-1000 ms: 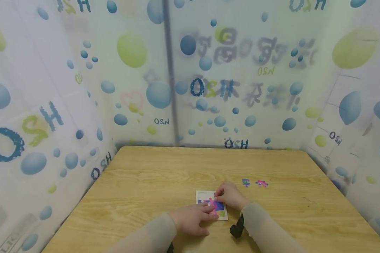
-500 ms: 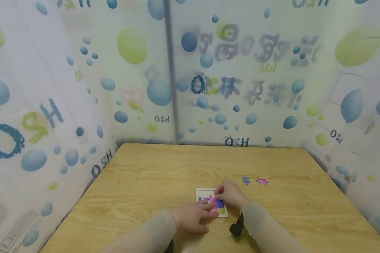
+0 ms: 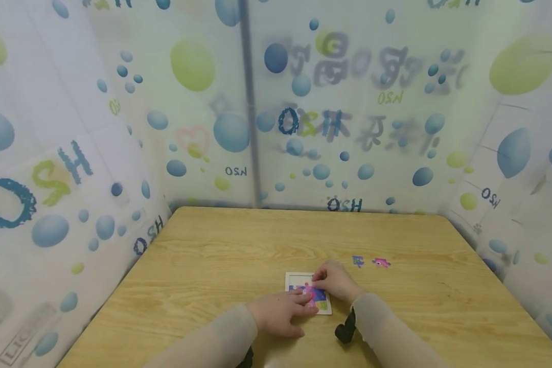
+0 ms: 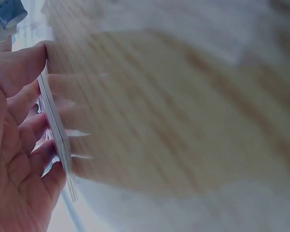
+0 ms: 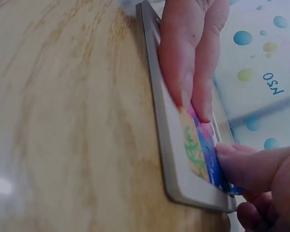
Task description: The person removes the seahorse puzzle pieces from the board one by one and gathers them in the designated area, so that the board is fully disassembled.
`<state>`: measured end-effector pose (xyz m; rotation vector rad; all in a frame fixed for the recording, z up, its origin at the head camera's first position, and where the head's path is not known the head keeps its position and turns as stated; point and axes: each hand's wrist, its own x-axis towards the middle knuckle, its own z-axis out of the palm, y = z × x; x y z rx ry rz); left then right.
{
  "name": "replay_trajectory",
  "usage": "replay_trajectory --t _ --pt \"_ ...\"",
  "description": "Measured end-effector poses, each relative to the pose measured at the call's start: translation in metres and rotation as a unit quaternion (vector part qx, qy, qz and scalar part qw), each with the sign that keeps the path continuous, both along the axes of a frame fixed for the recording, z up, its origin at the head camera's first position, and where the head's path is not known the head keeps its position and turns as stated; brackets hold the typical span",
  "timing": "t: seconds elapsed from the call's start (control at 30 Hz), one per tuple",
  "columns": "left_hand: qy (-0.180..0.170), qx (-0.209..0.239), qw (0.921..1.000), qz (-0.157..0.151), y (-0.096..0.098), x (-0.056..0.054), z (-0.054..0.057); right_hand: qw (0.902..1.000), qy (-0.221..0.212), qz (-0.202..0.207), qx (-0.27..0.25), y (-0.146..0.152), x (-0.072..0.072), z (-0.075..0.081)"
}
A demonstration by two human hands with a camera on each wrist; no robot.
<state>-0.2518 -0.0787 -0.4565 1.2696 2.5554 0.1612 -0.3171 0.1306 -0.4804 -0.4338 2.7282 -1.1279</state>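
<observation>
A small jigsaw puzzle in a white frame lies on the table. Pink, purple, blue and green pieces fill its near part, while pale backing shows along the far side. My left hand rests on the puzzle with its fingers spread and fairly straight. At the frame's right side, the thumb and fingertips of my right hand pinch a blue puzzle piece, mostly hidden by them. Two loose pieces lie beyond that hand: a blue-green puzzle piece and a pink puzzle piece with an eye.
The wooden table reaches back to a curtain printed with blue and green drops, which also hangs at both sides. A black wrist strap shows below my right sleeve.
The head view has tilted slightly downward, so the scene sits higher in it. Both hands keep almost the same place on the puzzle, and the loose pieces lie as before.
</observation>
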Motion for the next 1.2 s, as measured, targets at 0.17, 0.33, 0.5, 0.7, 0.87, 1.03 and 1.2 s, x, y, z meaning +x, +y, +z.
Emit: replay_trajectory --t 0.17,0.33,0.5,0.7,0.87,1.03,1.2 --pt "0.0 -0.001 1.0 0.0 0.0001 -0.0003 0.0009 0.9993 -0.017 -0.007 -0.032 0.0005 -0.0005 0.0003" --pt "-0.002 -0.004 1.0 0.003 -0.0003 0.0002 0.0013 0.9983 -0.035 -0.015 -0.044 0.0013 -0.0002 -0.0002" --pt "-0.011 -0.002 0.9999 0.006 -0.0007 0.0006 0.002 0.9982 -0.039 -0.016 -0.044 0.0016 -0.0011 -0.0013" --pt "-0.009 0.001 0.9999 0.006 -0.0006 0.0 0.0009 0.9986 -0.035 -0.012 -0.038 0.0006 -0.001 0.0003" --pt "-0.015 0.0 0.9998 0.01 -0.0006 -0.0013 0.0001 0.9985 -0.036 -0.011 -0.04 0.0009 -0.0016 -0.0004" --pt "-0.018 -0.001 0.9998 0.012 -0.0002 -0.001 0.0008 0.9988 -0.035 -0.007 -0.034 0.0027 -0.0022 -0.0018" --pt "-0.011 0.001 0.9999 0.009 -0.0007 -0.0005 0.0007 0.9977 -0.048 -0.021 -0.043 0.0051 -0.0013 0.0"
